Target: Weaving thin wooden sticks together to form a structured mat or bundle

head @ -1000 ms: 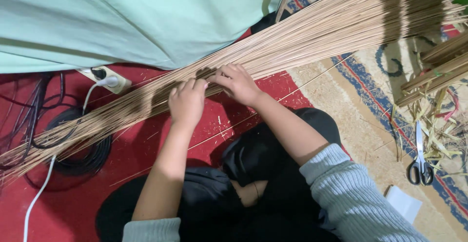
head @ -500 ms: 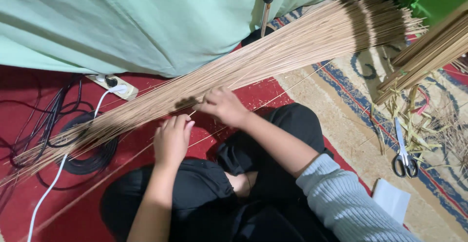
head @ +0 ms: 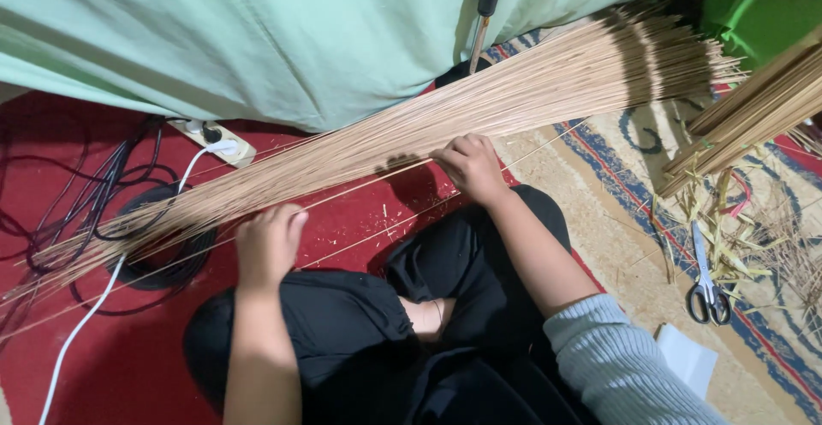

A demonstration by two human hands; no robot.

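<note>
Left hand (head: 270,241), right hand (head: 469,166) — fingers curled

No pkgs, labels, signs or screens in view.

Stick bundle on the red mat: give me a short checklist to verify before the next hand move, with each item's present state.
1. Left hand on the near edge of the stick bundle: ok.
2. Right hand on the bundle, fingers curled: ok.
3. Loose sticks lying apart from the bundle on the red mat: not ok.
4. Scissors away from both hands: ok.
5. Black cables under the bundle's thin end: not ok.
6. Whether either hand pinches a single stick: cannot tell.
</note>
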